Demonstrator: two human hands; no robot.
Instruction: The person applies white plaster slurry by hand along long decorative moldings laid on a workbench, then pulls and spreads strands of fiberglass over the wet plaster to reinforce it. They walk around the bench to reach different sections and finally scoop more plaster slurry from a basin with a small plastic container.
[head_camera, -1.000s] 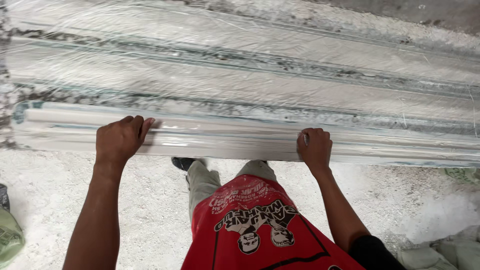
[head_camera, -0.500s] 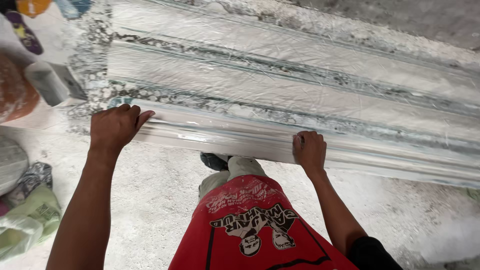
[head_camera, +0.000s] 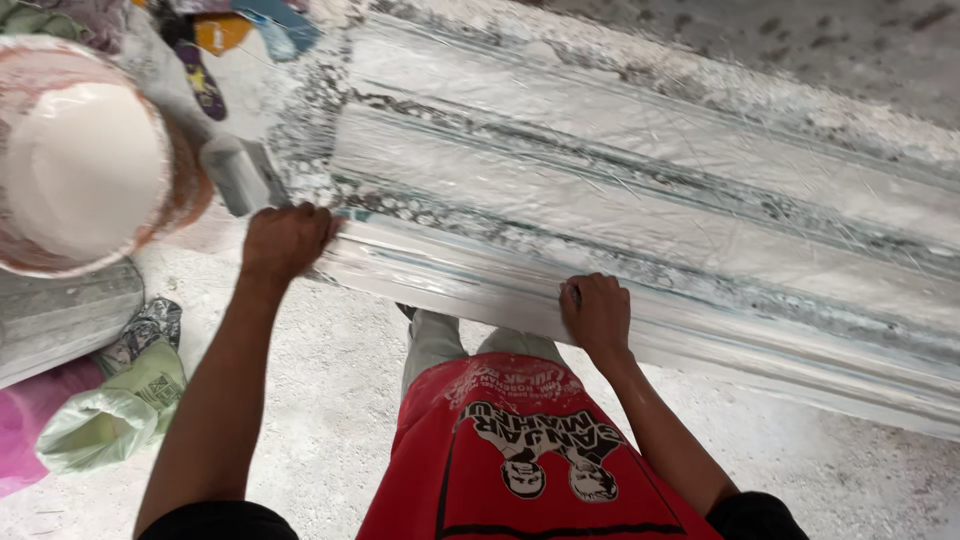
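Long plaster cornice moulding (head_camera: 640, 250) lay crosswise before the person; left hand (head_camera: 285, 240) gripped its near-edge end, right hand (head_camera: 597, 312) curled over that edge nearer mid-length, bucket (head_camera: 85, 160) beyond the end.

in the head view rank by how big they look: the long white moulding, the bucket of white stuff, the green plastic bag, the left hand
1. long white moulding, by far the largest.
2. bucket, cut off by the frame edge.
3. green plastic bag.
4. left hand; close to the bag in size and at a different distance from the camera, so that order is unsure.
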